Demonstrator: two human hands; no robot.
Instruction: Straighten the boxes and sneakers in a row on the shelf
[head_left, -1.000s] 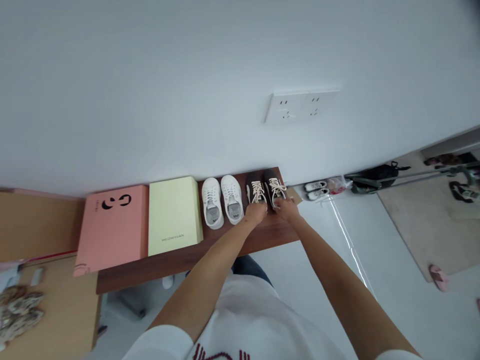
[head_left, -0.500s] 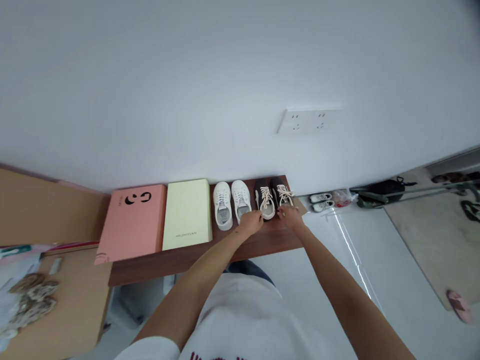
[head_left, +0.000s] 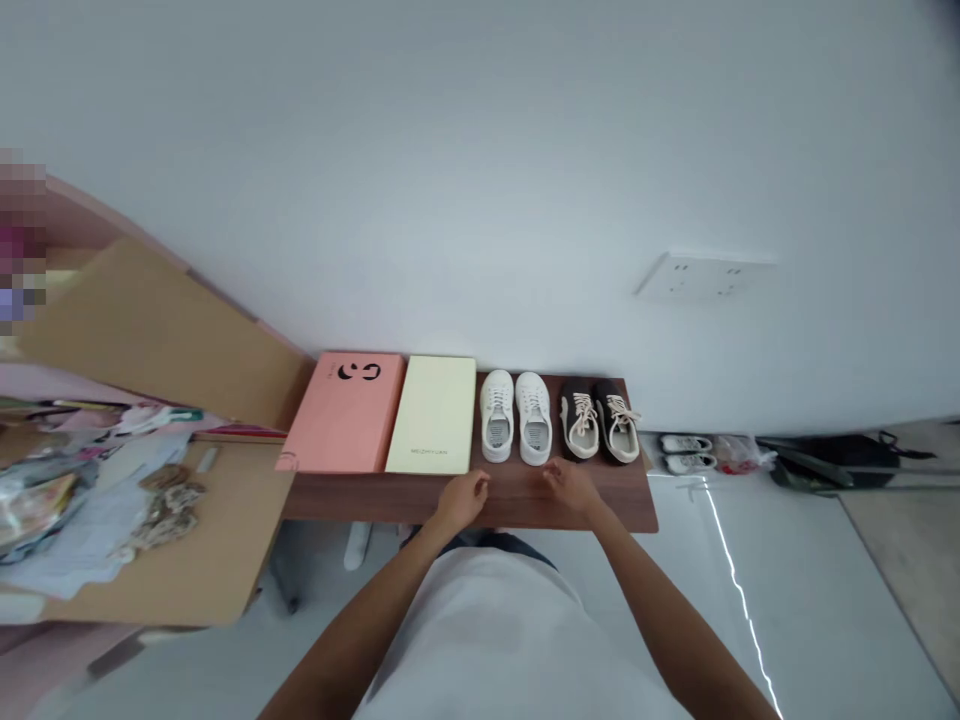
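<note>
My left hand (head_left: 463,499) hovers over the front of the brown wooden board (head_left: 517,508), just short of the white sneakers (head_left: 498,400). Its fingers are loosely curled around nothing. My right hand (head_left: 574,487) is also empty, with fingers bent and apart, near the heel of the right white sneaker. The white pair stands side by side, heels toward me. To its right sits a pair of black sneakers (head_left: 576,395) with pale laces, slightly slanted. Left of the white pair lie a pale yellow shoebox (head_left: 433,412) and a pink shoebox (head_left: 349,415), both lidded.
A white wall with a socket plate (head_left: 705,277) rises behind the board. On the left stands a desk (head_left: 232,530) with papers and a patterned scrunchie-like bundle (head_left: 169,510). Grey-white shoes (head_left: 688,463), a plastic bag (head_left: 739,454) and a black bag (head_left: 847,462) lie on the floor at right.
Both hands have left the black sneakers and come left and nearer to me, in front of the white pair. The view has turned left, showing more of the desk.
</note>
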